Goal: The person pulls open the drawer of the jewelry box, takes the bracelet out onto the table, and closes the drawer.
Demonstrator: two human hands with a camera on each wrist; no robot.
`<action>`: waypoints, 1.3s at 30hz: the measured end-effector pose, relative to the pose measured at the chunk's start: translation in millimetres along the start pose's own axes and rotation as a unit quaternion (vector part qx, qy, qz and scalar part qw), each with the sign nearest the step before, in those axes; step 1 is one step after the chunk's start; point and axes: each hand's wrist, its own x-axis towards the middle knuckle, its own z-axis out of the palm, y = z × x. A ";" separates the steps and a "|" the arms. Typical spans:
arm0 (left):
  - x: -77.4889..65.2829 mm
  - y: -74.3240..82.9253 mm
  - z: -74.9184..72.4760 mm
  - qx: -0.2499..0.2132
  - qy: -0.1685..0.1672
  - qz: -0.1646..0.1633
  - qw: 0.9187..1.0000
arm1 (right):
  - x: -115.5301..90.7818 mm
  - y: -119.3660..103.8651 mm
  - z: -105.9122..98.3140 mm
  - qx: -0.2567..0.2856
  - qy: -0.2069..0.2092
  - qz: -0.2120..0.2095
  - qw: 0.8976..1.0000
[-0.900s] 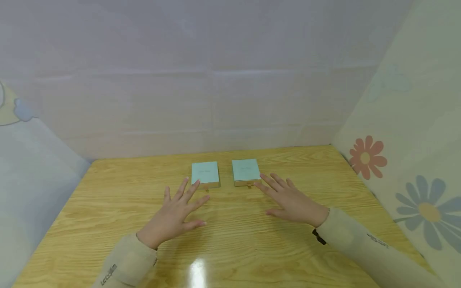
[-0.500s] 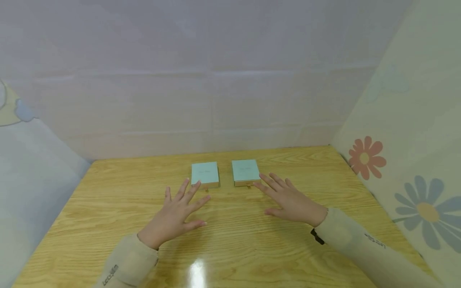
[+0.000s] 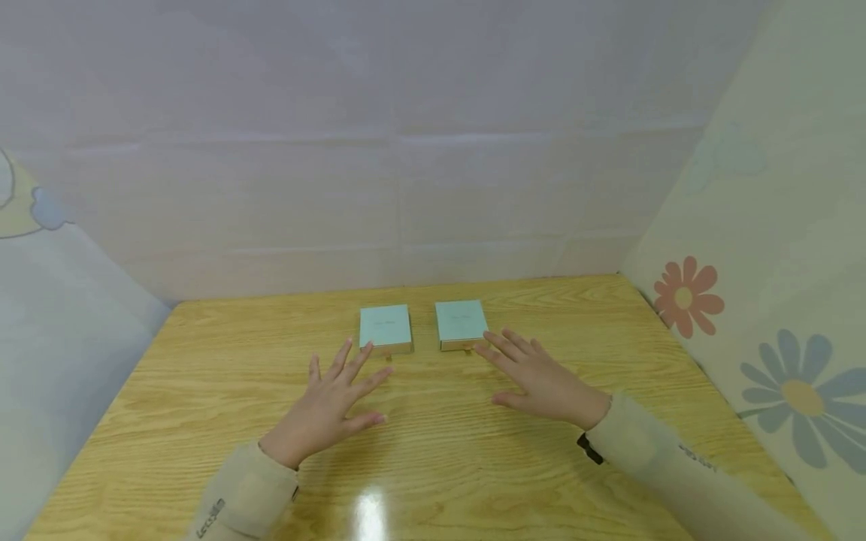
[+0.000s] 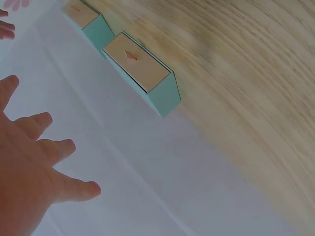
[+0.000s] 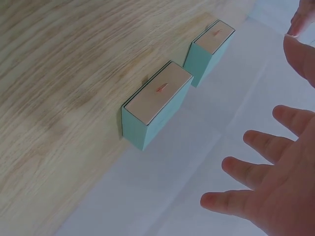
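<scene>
Two square mint-green boxes stand side by side toward the back of the table, a gap between them. Each has a tan front with a small pull tab, seen clearly in both wrist views. My left hand (image 3: 325, 409), fingers spread, hovers in front of the left box (image 3: 385, 326) and holds nothing. In the left wrist view that box (image 4: 165, 98) appears well apart from the fingers. My right hand (image 3: 544, 382) is spread likewise at the front right corner of the right box (image 3: 461, 321). In the right wrist view, a gap shows between its fingers and that box (image 5: 134, 129).
The wooden table (image 3: 203, 376) ends at a pale cloth backdrop (image 3: 304, 210). Cloth side walls rise left and right; the right one carries a red flower (image 3: 683, 298) and a blue-grey flower (image 3: 803, 398). Light glares on the tabletop near the front.
My right hand has shifted slightly left. The left hand has barely moved, and both boxes stay in place.
</scene>
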 end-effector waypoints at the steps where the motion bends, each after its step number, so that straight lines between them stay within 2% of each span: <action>1: -0.3 -0.5 1.0 -0.006 0.000 -0.003 1.000 | 0.0 -0.4 0.3 0.004 0.001 0.002 1.000; 7: -1.9 -3.6 8.5 -0.041 0.005 -0.021 0.999 | 1.3 -1.5 3.2 0.030 0.014 0.000 0.999; 13: -1.4 -7.0 15.3 -0.080 0.000 -0.058 0.995 | 5.4 -3.7 9.6 0.062 0.033 -0.007 0.997; 18: -0.2 -8.0 17.1 -0.098 -0.002 -0.085 0.992 | 7.2 -9.7 12.9 0.092 0.036 0.013 0.995; 24: 0.5 -9.6 18.8 -0.121 -0.009 -0.097 0.988 | 9.6 -13.9 17.7 0.113 0.035 0.040 0.992; 30: 2.1 -11.3 21.2 -0.180 -0.031 -0.123 0.976 | 12.8 -16.2 20.3 0.149 0.035 0.061 0.986; 35: 4.4 -13.8 23.7 -0.221 -0.036 -0.142 0.964 | 15.6 -18.3 23.8 0.180 0.035 0.081 0.980; 39: 6.0 -16.7 24.8 -0.254 -0.041 -0.165 0.952 | 17.0 -19.9 27.0 0.201 0.033 0.094 0.974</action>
